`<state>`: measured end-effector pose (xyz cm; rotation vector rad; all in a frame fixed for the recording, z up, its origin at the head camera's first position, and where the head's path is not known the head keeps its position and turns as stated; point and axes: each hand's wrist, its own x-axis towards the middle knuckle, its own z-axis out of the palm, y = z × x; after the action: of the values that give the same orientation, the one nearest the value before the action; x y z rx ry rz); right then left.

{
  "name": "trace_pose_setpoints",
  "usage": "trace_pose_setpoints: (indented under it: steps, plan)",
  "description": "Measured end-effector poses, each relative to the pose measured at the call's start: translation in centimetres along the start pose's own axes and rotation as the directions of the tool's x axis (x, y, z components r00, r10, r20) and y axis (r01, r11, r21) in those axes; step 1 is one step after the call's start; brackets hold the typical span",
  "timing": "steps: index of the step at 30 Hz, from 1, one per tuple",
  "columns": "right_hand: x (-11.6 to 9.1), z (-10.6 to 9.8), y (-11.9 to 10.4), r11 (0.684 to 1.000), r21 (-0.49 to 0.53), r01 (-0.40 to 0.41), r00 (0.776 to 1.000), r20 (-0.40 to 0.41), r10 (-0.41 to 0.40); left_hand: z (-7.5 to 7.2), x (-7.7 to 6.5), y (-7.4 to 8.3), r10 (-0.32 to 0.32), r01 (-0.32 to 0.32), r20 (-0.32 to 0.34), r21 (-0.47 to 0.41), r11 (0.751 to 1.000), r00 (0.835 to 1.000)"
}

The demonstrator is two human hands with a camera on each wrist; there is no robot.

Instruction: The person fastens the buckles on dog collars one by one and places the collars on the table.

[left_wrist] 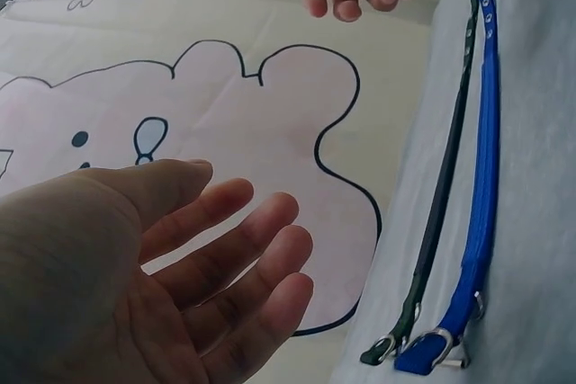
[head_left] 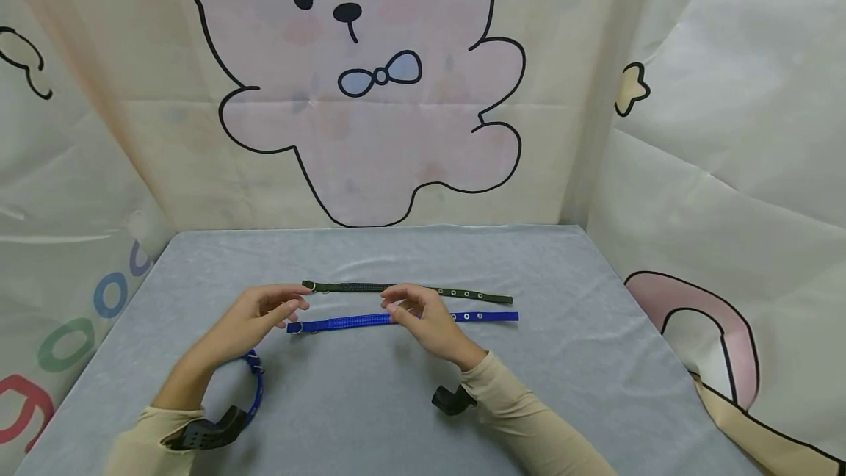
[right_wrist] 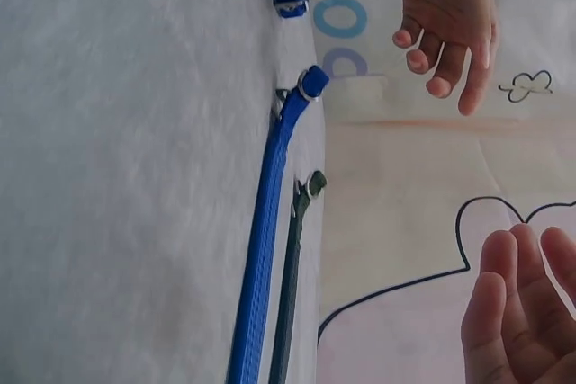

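Two pet collars lie stretched out side by side on the grey cloth. The dark green collar (head_left: 357, 287) is the farther one; the blue collar (head_left: 350, 322) is nearer. Both have a metal ring at the left end and eyelets toward the right. A second blue collar (head_left: 258, 384), fastened into a loop, is partly hidden beneath the left forearm. My left hand (head_left: 254, 320) hovers by the collars' ringed ends, fingers loosely bent and holding nothing. Above their middle, my right hand (head_left: 428, 320) is held with relaxed fingers, also holding nothing, and covers part of both collars in the head view.
Grey cloth (head_left: 581, 358) covers the table. A curtain with a printed bear (head_left: 396, 145) hangs behind the far edge, and printed sheets (head_left: 727, 131) flank both sides. A dark wrist device (head_left: 210, 430) is on the left sleeve, another (head_left: 452, 400) by the right.
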<state>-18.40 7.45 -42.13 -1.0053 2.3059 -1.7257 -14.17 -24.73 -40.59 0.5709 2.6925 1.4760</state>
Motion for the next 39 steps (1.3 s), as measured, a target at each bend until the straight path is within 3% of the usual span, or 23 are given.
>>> trace_pose_setpoints:
  steps: [5,15,24,39]
  plan:
    - [-0.4,-1.2,0.9,1.0,-0.023,-0.01,1.0,-0.022,0.009,1.3,1.0,0.2,0.008,-0.008,0.029,-0.024,1.0,1.0]
    - [-0.5,-2.7,0.7,0.999,0.044,-0.006,0.998,-0.062,0.009,3.2,3.0,1.9,0.023,-0.02,0.045,-0.071,0.997,0.999]
    - [-0.7,-4.1,0.8,1.0,0.017,-0.003,0.994,-0.106,0.005,4.9,4.3,2.7,0.036,-0.027,0.077,-0.125,0.992,0.996]
    - [-0.7,-7.1,1.8,0.996,-0.039,-0.076,0.994,-0.08,0.072,5.5,4.8,1.9,0.042,-0.034,0.05,-0.148,0.988,0.998]
